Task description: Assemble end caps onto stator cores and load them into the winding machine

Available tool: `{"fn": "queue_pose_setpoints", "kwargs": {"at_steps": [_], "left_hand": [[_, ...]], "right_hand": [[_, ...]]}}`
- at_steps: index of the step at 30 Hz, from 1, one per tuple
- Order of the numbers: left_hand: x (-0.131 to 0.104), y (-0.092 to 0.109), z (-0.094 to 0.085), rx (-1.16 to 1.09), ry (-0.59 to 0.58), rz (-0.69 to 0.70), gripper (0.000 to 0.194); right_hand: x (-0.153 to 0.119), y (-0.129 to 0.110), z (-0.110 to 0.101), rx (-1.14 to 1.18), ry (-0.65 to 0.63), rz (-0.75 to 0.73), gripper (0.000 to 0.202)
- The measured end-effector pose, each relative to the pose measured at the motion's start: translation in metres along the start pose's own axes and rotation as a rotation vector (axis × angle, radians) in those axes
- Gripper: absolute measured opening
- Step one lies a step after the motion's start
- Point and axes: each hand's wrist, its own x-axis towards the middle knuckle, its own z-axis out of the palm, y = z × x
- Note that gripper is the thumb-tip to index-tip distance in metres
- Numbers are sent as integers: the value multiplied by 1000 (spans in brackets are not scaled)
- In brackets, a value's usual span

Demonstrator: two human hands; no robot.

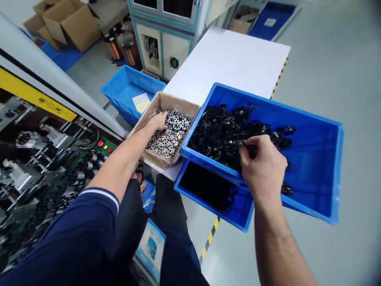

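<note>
My left hand (160, 120) reaches into a cardboard box (195, 108) lined with clear plastic. Its fingertips rest at round silver metal parts (170, 137) laid out in rows; whether it grips one I cannot make out. Over the large blue bin (315, 139), my right hand (262, 159) is closed in a pinch at the heap of black ring-shaped parts (222, 123). What lies between its thumb and fingers is mostly hidden and dark.
A lower blue bin (247, 216) with black parts sits under the large one. Behind the box stands another blue bin (126, 89) holding a paper. The white table (235, 59) extends back; machinery (56, 137) with buttons is on the left.
</note>
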Motion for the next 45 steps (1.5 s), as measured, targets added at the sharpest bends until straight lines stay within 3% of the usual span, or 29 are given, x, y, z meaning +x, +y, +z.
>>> {"fn": "queue_pose_setpoints", "kwargs": {"at_steps": [3, 6, 9, 11, 14, 17, 23, 26, 29, 31, 34, 36, 39, 42, 45], "left_hand": [[6, -6, -4, -160, 23, -21, 55], [-4, -6, -10, -391, 74, -61, 47], [-33, 0, -15, -705, 144, -105, 44], [-65, 7, -17, -947, 191, -114, 39], [-134, 17, -18, -1307, 248, -74, 29], [-225, 19, -10, -1618, 293, -23, 43], [-404, 5, 27, -1967, 269, -102, 49], [-467, -6, 51, -2073, 233, -194, 50], [-507, -17, 78, -2207, 164, -316, 42], [-524, -22, 94, -2251, 125, -385, 37], [-540, -22, 110, -2256, 94, -421, 39], [-547, -18, 111, -2214, 100, -333, 43], [-554, -9, 103, -2082, 143, -87, 55], [-558, -2, 91, -1977, 189, 61, 68], [-561, 1, 83, -1876, 221, 131, 72]], "right_hand": [[0, -1, 0, -26, -20, -13, 12], [1, -2, 0, -37, -27, -36, 14], [2, -1, 2, -2, -27, -60, 20], [2, 1, 4, 22, -21, -60, 26], [3, 5, 6, 24, -12, -55, 29], [2, 6, 5, 23, -13, -73, 24], [-3, -2, -6, 14, -1, -67, 27], [1, 6, -6, 23, 43, -136, 13], [2, 10, -5, 54, 226, -194, 3], [-13, -8, -9, 170, 298, -204, 10], [-70, -79, -21, 514, 168, -301, 21], [-123, -142, -28, 653, 92, -408, 24], [-194, -221, -27, 732, -241, -542, 12], [-231, -255, -19, 807, -383, -592, 13], [-239, -256, -16, 836, -371, -542, 16]]}}
